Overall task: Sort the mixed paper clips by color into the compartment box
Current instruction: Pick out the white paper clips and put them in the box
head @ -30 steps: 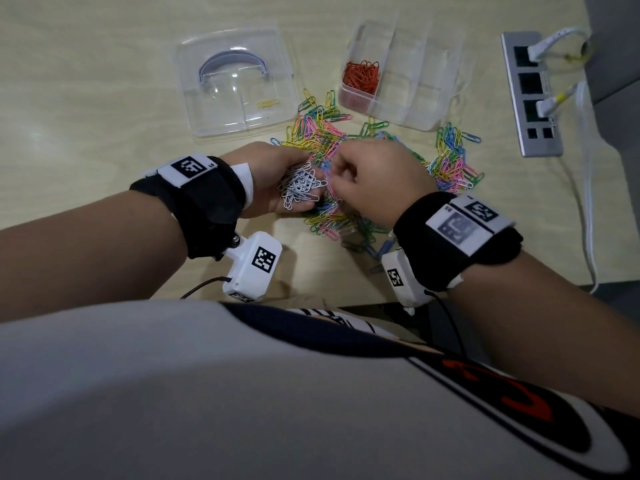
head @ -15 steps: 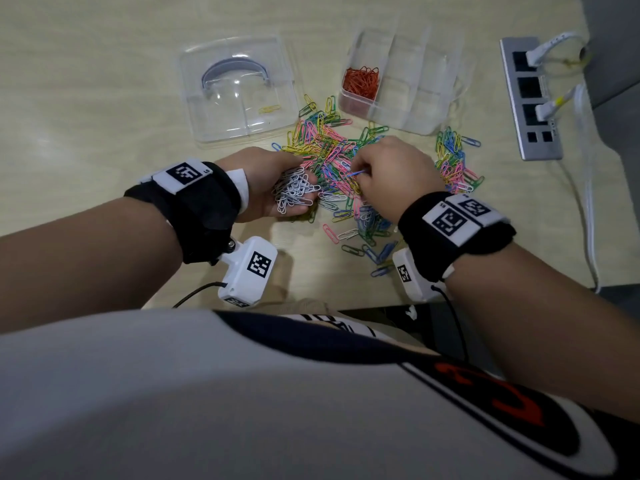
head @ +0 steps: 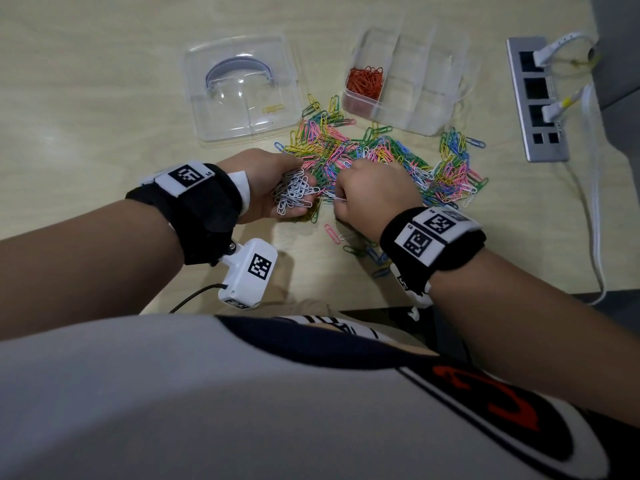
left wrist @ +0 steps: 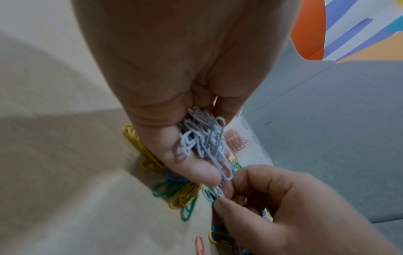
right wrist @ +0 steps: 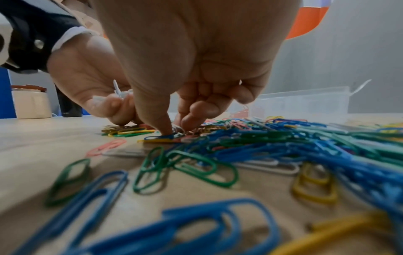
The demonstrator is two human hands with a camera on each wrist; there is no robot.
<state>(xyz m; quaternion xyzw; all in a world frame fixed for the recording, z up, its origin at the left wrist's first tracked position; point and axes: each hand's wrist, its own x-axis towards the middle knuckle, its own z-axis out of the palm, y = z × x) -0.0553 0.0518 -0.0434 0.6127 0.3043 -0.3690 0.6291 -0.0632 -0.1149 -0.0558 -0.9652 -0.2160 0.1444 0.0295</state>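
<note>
Shifted since half a second ago: right hand [head: 372, 192] lower and closer to left hand, no longer lifting a blue clip above the heap. Now pinching a white clip [left wrist: 218, 194] between thumb and forefinger, low against the bench [head: 86, 109], just beside the left fingertips.

Left hand [head: 266, 187] cupped, palm up, fingers curled round a bundle of white clips [head: 293, 195]; middle left of the head frame. One clip hanging off the bundle's lower edge, loose-looking in the left wrist view.

Mixed clip heap [head: 381, 157] spread across frame centre, touching the near edge of the compartment box [head: 429, 81] at upper right. Only one compartment filled: orange clips [head: 366, 81], left end. Other compartments look bare. Clear lid [head: 242, 88] at upper left, one yellow clip under or on it, cannot tell which.

Risks, judged:
- Overfull left palm; adding another clip could tip the dangling one back into the heap.
- Clips hooking each other; pulling the pinched white one may drag a green or blue neighbour along, putting a wrong colour into the bundle.
- Heap against the box wall; sweeping fingers could flick strays into the orange section.
</note>
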